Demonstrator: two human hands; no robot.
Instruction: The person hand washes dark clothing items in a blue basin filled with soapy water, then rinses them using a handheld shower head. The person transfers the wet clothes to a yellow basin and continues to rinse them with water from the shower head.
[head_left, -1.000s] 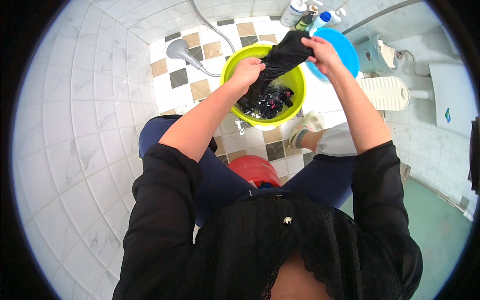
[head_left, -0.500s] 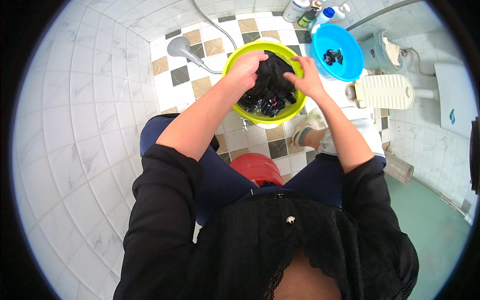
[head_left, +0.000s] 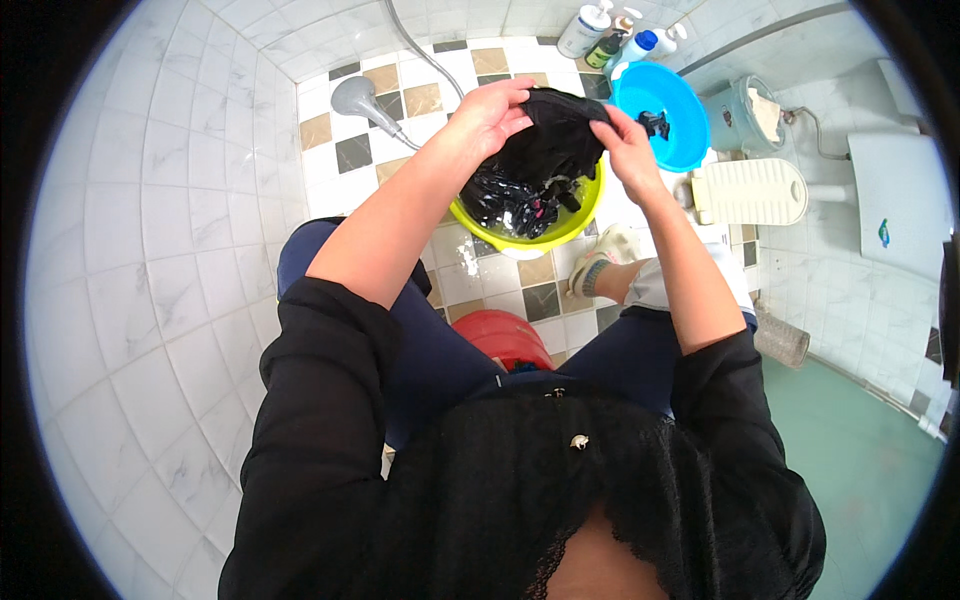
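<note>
Both my hands hold up a black garment (head_left: 558,135), stretched between them over the far side of a yellow-green basin (head_left: 530,243). My left hand (head_left: 490,118) grips its left end, thumb and fingers closed at the cloth's edge. On the other end, my right hand (head_left: 628,145) pinches the upper right corner. Below the garment, more wet black clothes (head_left: 505,203) with a small pink patch lie in the sudsy water. The garment hides the basin's far rim, and its kind is hard to make out.
A blue basin (head_left: 697,120) holding a small black cloth (head_left: 653,124) stands to the right. A shower head (head_left: 355,100) lies on the tiles at left. Bottles (head_left: 605,48), a pale bucket (head_left: 735,115) and a cream ribbed board (head_left: 750,191) are beyond. A red bucket (head_left: 503,335) stands between my legs.
The black garment has been lifted and spread above the basin. My right hand, open beside the cloth before, has closed on its corner; my left hand has risen slightly.
</note>
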